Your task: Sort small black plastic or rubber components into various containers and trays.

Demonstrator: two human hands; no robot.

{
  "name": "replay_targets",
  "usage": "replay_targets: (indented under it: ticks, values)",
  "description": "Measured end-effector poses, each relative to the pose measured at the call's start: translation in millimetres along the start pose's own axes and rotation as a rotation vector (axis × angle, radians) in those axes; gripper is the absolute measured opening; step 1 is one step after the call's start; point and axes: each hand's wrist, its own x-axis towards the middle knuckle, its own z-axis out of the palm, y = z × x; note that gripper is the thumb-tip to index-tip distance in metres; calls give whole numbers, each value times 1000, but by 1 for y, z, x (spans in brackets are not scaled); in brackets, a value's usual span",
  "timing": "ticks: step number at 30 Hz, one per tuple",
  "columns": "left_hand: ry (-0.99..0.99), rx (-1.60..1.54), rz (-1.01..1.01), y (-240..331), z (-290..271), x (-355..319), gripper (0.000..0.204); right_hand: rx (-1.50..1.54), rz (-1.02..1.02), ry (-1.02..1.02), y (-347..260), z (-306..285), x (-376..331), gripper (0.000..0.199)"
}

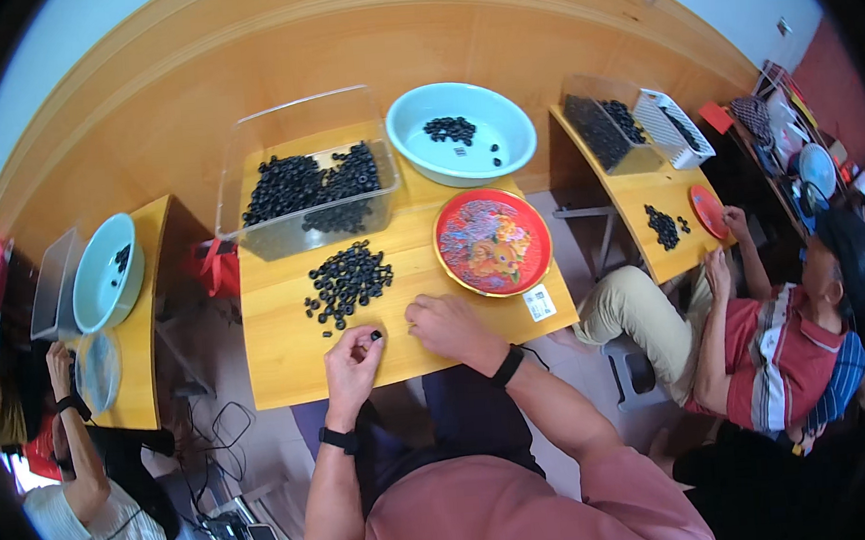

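Note:
Between the thumb and fingertips of my left hand [353, 366] is a small black round piece [375, 335], held just above the table's near edge. Right of it, my right hand [449, 329] rests on the yellow table [289, 365], fingers loosely bent and slightly apart, with nothing visible in them. A loose pile of black ring-shaped pieces [348, 281] lies just beyond my left hand. Behind the pile, a clear plastic bin [300, 234] holds many more. A red patterned round tray [493, 243] sits beyond my right hand, with no black pieces visible on it.
A light blue basin [415, 161] with some black pieces stands at the back. A white label [540, 303] lies at the right corner. On the right, a person in a red shirt [780, 356] works at another table; on the left, another person's arm [82, 445] reaches a table. Cables [204, 441] lie on the floor.

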Motion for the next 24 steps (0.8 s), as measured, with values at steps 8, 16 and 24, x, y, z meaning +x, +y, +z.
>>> replay_targets:
  ticks: [8,16,24]
  values:
    - [-50,79,28,13,4,0,15,-128,-28,71,-8,19,-5,9]
    - [-53,137,38,19,5,-1,14,-99,33,28,-15,23,-5,12]
    - [-56,175,147,2,4,1,15,418,137,118,-11,14,1,15]
